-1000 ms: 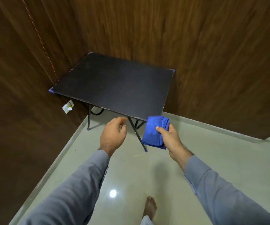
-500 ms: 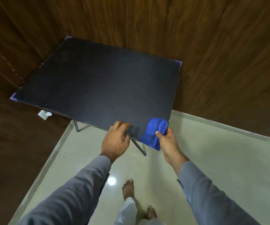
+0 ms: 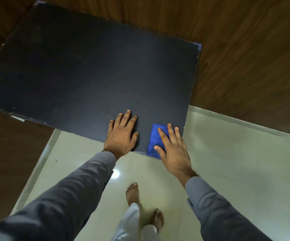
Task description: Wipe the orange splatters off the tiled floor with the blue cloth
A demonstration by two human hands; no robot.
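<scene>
Head view, right hand (image 3: 173,150) fingers flat on blue cloth (image 3: 155,139), left hand (image 3: 122,133) flat on black table (image 3: 88,75)

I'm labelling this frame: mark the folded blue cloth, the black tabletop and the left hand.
Folded blue cloth (image 3: 154,140), head view: its bare left half.
Black tabletop (image 3: 92,75), head view: bare middle of the top.
Left hand (image 3: 121,134), head view: back of the hand.
</scene>
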